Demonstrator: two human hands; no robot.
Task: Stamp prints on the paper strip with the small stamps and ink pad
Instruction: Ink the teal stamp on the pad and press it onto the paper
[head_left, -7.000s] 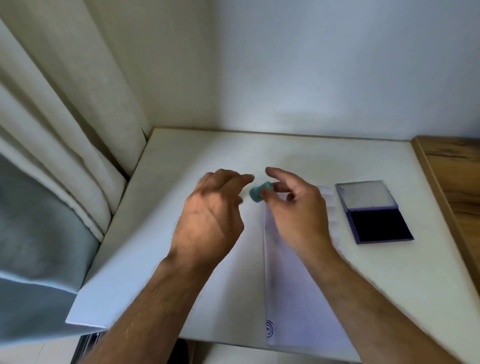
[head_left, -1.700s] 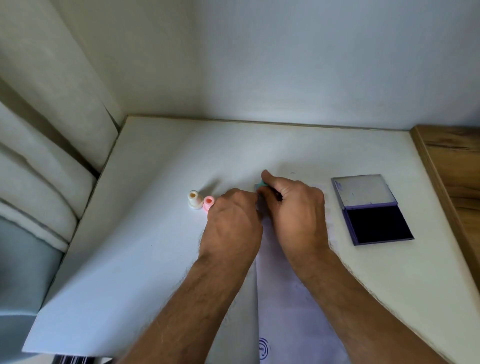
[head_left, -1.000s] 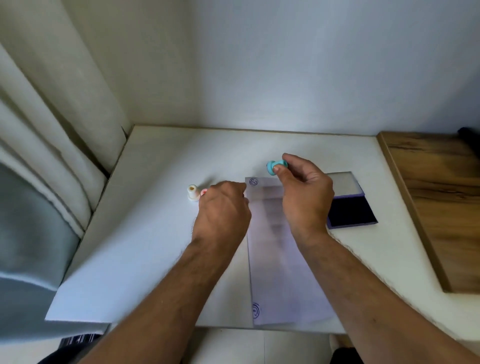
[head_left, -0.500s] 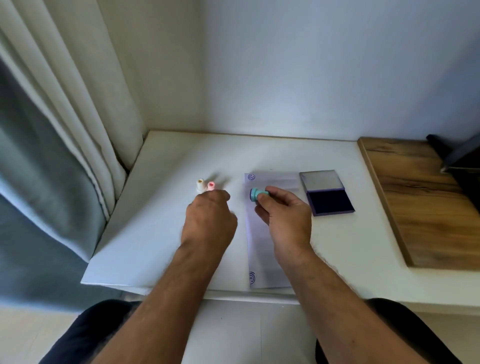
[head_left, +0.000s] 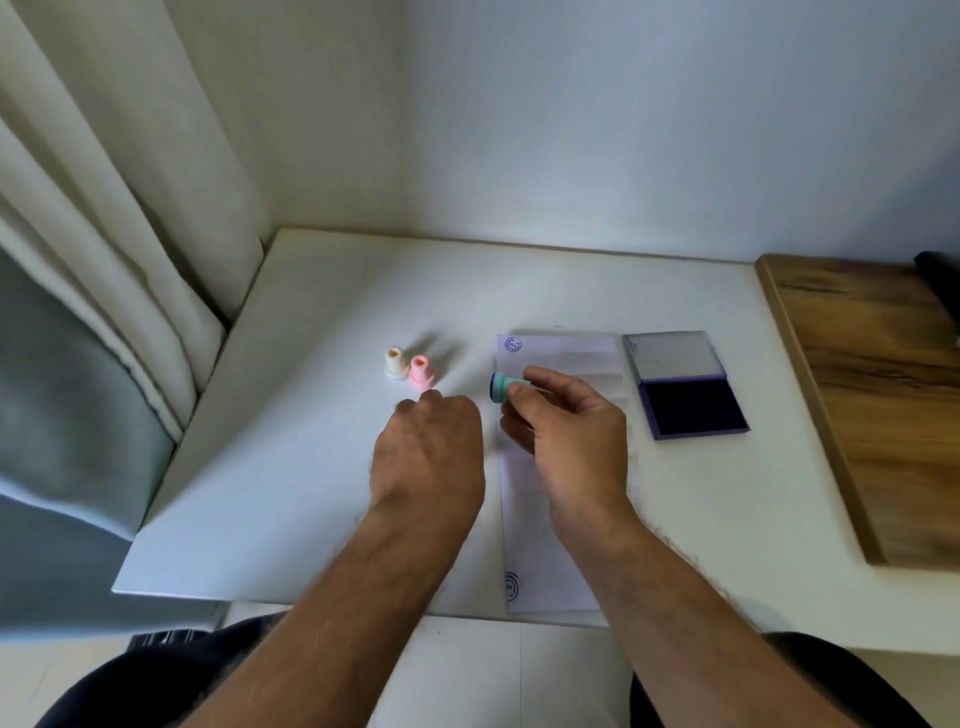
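Fingers (head_left: 519, 395) of the right hand (head_left: 571, 441) pinch the teal stamp (head_left: 501, 387) by its handle, its round face turned leftward and held just above the left edge of the paper strip (head_left: 561, 358). Fingers of the left hand (head_left: 431, 452) are curled loosely downward over the table (head_left: 311, 467), grasping nothing; their tips are hidden beneath the knuckles.

Left to right: a curtain (head_left: 104, 234) hangs along the table's left edge. A broad stretch of bare table surface lies between that edge and the left hand. A cream stamp (head_left: 395, 361) and a pink stamp (head_left: 420, 370) stand upright, touching or nearly so, just beyond the left hand's knuckles. The paper strip runs from mid-table to the near edge, bearing one blue print (head_left: 513, 344) at its far left corner and another print (head_left: 511, 584) at its near left corner. The ink pad (head_left: 691, 405) lies open just right of the strip, lid folded back. A wooden surface (head_left: 872, 389) adjoins the table's right side. The far half of the table, up to the wall, is unoccupied.

Compared with half a second ago, the teal stamp sits at much the same spot over the strip's left edge, and the left hand has shifted slightly nearer the pink stamp. Seven seconds ago the far corner print was not visible on the strip.
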